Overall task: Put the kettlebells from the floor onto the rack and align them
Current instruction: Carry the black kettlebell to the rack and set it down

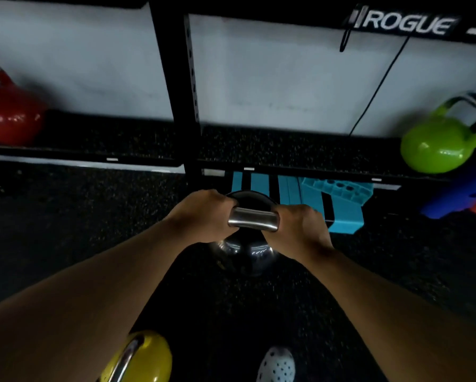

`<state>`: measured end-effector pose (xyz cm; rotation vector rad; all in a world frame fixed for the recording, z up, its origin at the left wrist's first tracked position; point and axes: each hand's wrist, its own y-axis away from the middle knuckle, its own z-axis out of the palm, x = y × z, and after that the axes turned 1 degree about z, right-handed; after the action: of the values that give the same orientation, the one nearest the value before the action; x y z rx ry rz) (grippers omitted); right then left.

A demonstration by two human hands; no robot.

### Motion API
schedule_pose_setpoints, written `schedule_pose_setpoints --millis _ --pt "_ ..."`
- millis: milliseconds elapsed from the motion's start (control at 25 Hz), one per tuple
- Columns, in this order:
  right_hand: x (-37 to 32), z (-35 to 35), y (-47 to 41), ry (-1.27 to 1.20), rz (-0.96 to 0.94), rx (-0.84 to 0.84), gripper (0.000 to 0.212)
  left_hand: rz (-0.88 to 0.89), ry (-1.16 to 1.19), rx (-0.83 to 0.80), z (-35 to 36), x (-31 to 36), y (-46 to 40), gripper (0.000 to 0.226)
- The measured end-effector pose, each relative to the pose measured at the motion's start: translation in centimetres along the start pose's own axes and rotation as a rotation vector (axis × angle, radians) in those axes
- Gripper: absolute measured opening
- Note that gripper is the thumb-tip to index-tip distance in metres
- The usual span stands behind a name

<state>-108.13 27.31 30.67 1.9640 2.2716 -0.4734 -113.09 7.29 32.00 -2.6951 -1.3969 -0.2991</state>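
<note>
A black kettlebell [243, 250] with a bare steel handle hangs in front of the rack shelf [126, 140]. My left hand [203, 216] grips the handle's left end and my right hand [300, 227] grips its right end. On the shelf a red kettlebell [9, 114] stands at the far left and a green kettlebell [441, 143] at the far right. A yellow kettlebell [145, 357] sits on the floor near my left forearm, partly cut off by the frame's bottom edge.
A black rack upright [183, 86] rises just behind my hands. Teal blocks [336, 199] and blue and orange items [463, 202] lie under the shelf at the right. My shoe [276, 365] stands on the dark speckled rubber floor. A white wall backs the rack.
</note>
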Motion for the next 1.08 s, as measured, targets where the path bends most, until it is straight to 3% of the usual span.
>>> schedule_pose_setpoints --millis 400,560,800,920,1080 --pt "8.3 -0.6 -21.2 0.035 0.051 -0.003 0.015 -0.109 -0.022 0.071 -2.9 -6.1 -20.4 0.030" --pt "9.5 0.5 -27.9 0.002 0.072 0.078 0.025 -0.094 -0.043 0.128 -3.3 -9.8 -26.8 0.033" --pt "10.4 3.3 -34.3 -0.097 0.131 0.035 0.006 -0.145 0.021 0.191 -1.8 -13.9 -31.7 0.023" --pt "10.7 4.2 -37.1 -0.138 0.140 0.047 0.023 -0.175 0.103 0.218 -1.3 -15.2 -33.8 0.015" --pt "11.5 4.0 -40.6 -0.214 0.211 -0.034 0.018 -0.252 0.179 0.185 -1.3 -17.1 -37.2 0.017"
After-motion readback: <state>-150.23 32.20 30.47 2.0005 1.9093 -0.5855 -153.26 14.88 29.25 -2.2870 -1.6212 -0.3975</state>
